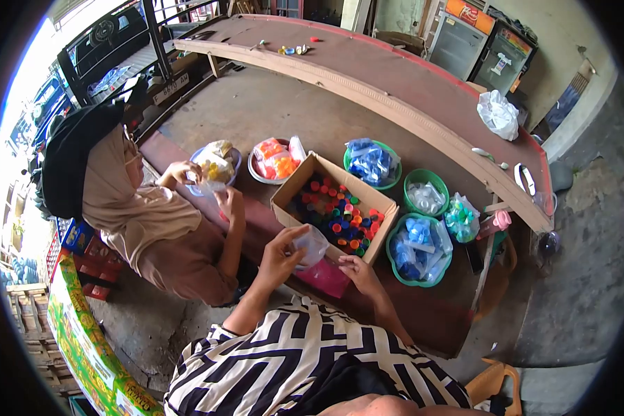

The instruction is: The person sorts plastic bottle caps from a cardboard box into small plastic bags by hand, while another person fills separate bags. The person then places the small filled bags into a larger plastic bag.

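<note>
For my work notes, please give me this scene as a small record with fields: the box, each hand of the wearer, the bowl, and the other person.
Box: open brown cardboard box, holding many small round multicoloured plastic caps
Left hand: holding a small clear plastic bag
Right hand: beside the box's near corner; whether it grips anything is unclear
Bowl: scalloped teal plastic bowl, right of the box, with blue items in clear bags
Other person: on the left, handling another clear bag

Left hand (282,258) raised, fingers bent, right hand (360,273) apart from it, fingers curled, both forearms (252,306) angled forward
</note>
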Demonstrator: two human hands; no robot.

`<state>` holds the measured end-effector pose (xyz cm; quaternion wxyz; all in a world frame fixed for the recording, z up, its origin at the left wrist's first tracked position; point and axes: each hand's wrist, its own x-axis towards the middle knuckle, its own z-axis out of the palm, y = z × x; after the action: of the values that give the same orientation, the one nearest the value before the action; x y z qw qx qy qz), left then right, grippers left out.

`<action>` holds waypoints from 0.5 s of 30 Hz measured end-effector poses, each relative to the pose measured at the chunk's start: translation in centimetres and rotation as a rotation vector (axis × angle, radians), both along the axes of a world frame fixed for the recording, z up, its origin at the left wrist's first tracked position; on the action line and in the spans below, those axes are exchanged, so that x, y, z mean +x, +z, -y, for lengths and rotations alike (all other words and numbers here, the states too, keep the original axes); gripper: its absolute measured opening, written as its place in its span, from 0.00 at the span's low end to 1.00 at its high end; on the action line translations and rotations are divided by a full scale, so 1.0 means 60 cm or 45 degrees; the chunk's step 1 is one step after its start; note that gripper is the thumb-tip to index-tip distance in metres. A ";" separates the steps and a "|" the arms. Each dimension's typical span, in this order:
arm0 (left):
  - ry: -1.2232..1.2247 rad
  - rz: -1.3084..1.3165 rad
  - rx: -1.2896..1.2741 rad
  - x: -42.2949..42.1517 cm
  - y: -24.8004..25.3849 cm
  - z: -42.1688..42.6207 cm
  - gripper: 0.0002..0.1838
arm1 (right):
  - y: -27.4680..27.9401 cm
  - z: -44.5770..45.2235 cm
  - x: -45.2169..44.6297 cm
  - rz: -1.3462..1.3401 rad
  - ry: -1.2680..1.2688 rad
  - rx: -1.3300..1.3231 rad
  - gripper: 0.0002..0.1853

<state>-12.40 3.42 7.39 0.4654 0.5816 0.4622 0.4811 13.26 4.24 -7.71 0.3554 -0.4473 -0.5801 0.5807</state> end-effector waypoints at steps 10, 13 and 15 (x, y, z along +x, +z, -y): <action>-0.129 -0.137 0.213 -0.015 -0.033 -0.062 0.26 | 0.013 -0.010 0.011 0.272 -0.242 -0.015 0.16; -0.148 -0.149 0.145 -0.020 -0.019 -0.070 0.26 | -0.002 -0.018 0.015 0.239 -0.269 -0.071 0.16; -0.181 -0.171 0.009 -0.029 -0.009 -0.074 0.25 | 0.001 -0.031 0.013 0.179 -0.257 -0.120 0.15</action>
<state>-14.17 7.89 6.87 0.4643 0.6454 0.4484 0.4085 14.06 6.12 -7.64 0.3489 -0.5591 -0.5276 0.5360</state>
